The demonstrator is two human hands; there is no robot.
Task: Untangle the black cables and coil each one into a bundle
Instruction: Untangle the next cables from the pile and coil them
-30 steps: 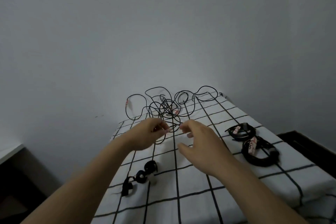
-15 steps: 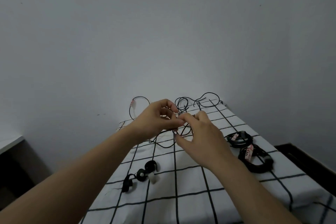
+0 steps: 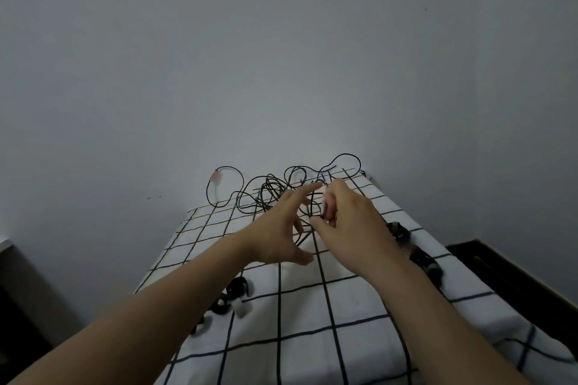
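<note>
Cables (image 3: 272, 194) lie in a loose black tangle at the far end of the bed (image 3: 312, 322), just beyond both hands, with one long loop trailing off to the left of the left hand. Half a second ago the two hands met at one spot on the near edge of the tangle, both pinching there. Now the left hand (image 3: 278, 228) has let go and opened wide, its fingers (image 3: 308, 189) spread and the index stretched forward into the loops, thumb dropped low toward the sheet. The right hand (image 3: 350, 225) keeps its hold, fingers curled in a pinch on a strand close to what looks like a pale tag, though the exact strand is hard to make out. This suggests a handover: one end or crossing is now secured in the right hand, and the left is free to pick out the next loop to pull clear, so untangling is still at an early stage. Two coiled bundles (image 3: 398, 230) sit just right of the right hand, partly hidden behind its wrist.
</note>
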